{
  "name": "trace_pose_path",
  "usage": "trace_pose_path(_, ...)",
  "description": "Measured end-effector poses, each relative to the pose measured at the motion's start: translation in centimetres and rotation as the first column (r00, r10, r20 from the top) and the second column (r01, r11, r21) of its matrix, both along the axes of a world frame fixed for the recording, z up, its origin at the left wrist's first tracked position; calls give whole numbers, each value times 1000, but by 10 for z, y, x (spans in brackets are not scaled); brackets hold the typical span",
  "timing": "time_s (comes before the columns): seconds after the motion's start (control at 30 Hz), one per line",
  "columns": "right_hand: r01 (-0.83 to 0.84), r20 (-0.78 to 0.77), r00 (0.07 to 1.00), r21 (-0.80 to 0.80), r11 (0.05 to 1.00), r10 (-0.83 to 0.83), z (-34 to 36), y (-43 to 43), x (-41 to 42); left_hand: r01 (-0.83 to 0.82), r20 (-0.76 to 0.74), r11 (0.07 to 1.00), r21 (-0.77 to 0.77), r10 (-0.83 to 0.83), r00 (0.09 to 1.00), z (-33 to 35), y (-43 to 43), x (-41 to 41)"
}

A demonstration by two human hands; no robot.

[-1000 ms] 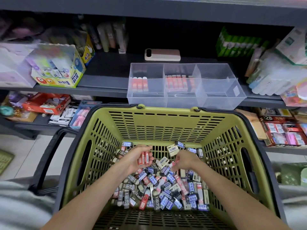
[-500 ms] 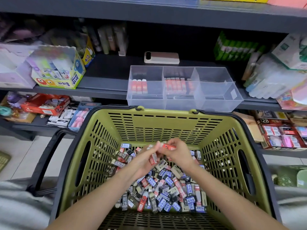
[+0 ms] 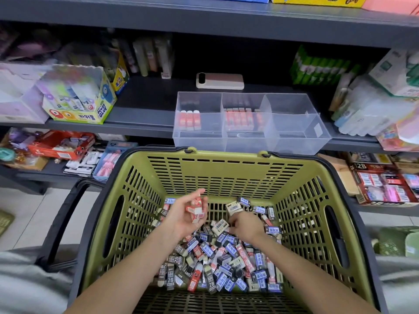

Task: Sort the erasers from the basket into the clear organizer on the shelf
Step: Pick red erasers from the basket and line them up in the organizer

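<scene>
A green basket in front of me holds a heap of several erasers in blue, black, red and cream sleeves. My left hand hovers palm-up above the heap and holds a few red erasers in its curled fingers. My right hand is down in the pile, knuckles up, fingers curled among the erasers; what they grip is hidden. The clear organizer stands on the shelf behind the basket. Red erasers fill its left and middle compartments; the right one looks bare.
A beige phone lies on the shelf behind the organizer. A glue box stands to the left, packaged goods to the right. A lower shelf holds 2B eraser boxes. The basket's black handle hangs at left.
My right hand has passed a red eraser to my left hand and dropped back into the pile. My left hand has turned palm-up with the red erasers.
</scene>
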State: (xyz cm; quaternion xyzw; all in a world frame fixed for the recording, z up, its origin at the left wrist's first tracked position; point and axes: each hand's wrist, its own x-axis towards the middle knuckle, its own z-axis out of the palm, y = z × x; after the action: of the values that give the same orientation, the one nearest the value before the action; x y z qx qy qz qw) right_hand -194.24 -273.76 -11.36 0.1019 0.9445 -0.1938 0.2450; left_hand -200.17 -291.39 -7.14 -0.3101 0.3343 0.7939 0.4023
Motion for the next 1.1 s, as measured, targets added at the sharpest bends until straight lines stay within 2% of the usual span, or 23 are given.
trace_pose_path(0.13,-149,-60,985,149,977,160,-12,-7,-1,-49,-28,995,89,51,998,3,-7,-8)
trace_pose_path(0.23,-189,-77,977,138,972,201,-16,-2,2,-24,-48,998,62,27,998,3,-9,-8)
trace_pose_path(0.3,-179,-83,978,130,975,191,-15,3,4,70,-90,997,-37,-73,993,4,-8,-8)
trace_pose_path(0.37,-104,-71,991,87,991,110,-7,8,4,184,-157,958,-221,-222,962,4,-7,-6)
trace_pose_path(0.4,-32,-60,998,23,999,34,1,9,2,217,-197,924,-315,-287,937,4,-4,-4)
trace_pose_path(0.47,161,-32,984,-232,959,-173,17,8,-1,231,-270,864,-447,-377,886,2,2,4)
trace_pose_path(0.53,286,40,948,-542,790,-316,34,1,0,236,-305,838,-492,-420,855,0,13,16)
trace_pose_path(0.6,287,127,949,-726,625,-289,46,-5,6,229,-309,828,-512,-427,850,-2,24,24)
trace_pose_path(0.67,320,226,945,-776,543,-235,51,0,11,211,-293,819,-534,-413,862,-6,28,24)
trace_pose_path(0.7,346,265,938,-742,574,-223,49,6,13,213,-291,817,-536,-415,862,-8,28,23)
trace_pose_path(0.73,340,277,939,-657,673,-203,45,14,15,222,-291,819,-529,-421,859,-9,27,21)
trace_pose_path(0.8,135,277,959,-261,956,-60,33,25,21,257,-272,810,-528,-448,852,-9,23,19)
trace_pose_path(0.83,-2,303,953,-78,997,26,26,25,25,279,-257,805,-523,-461,849,-9,20,18)
trace_pose_path(0.9,-120,324,942,72,990,91,17,16,31,314,-242,836,-450,-453,858,-10,14,15)
trace_pose_path(1.0,-152,275,953,74,986,126,9,11,34,381,-259,833,-401,-502,826,-13,5,10)
trace_pose_path(1.03,-106,258,961,11,994,100,8,11,33,409,-267,799,-441,-552,790,-14,3,10)
trace_pose_path(1.1,67,220,975,-228,971,-16,9,9,31,425,-266,744,-516,-610,746,-13,3,11)
